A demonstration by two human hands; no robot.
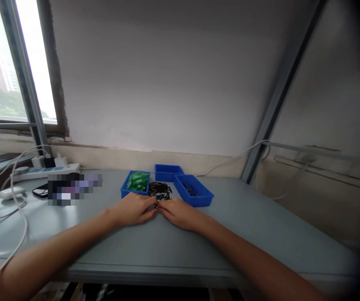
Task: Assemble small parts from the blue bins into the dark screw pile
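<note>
- Left hand (pixel 135 207) and right hand (pixel 180 213) meet fingertip to fingertip on the grey table (pixel 261 234), pinching a small part (pixel 156 206).
- Just beyond: black screws (pixel 160 190) between blue trays (pixel 193 190).

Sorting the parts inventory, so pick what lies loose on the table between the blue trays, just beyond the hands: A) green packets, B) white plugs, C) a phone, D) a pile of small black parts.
D: a pile of small black parts lies on the grey table between the blue trays, beyond both hands.

Small workshop, grey workbench (pixel 261 234), blue parts bins (pixel 195 196), power strip (pixel 46 171)
</note>
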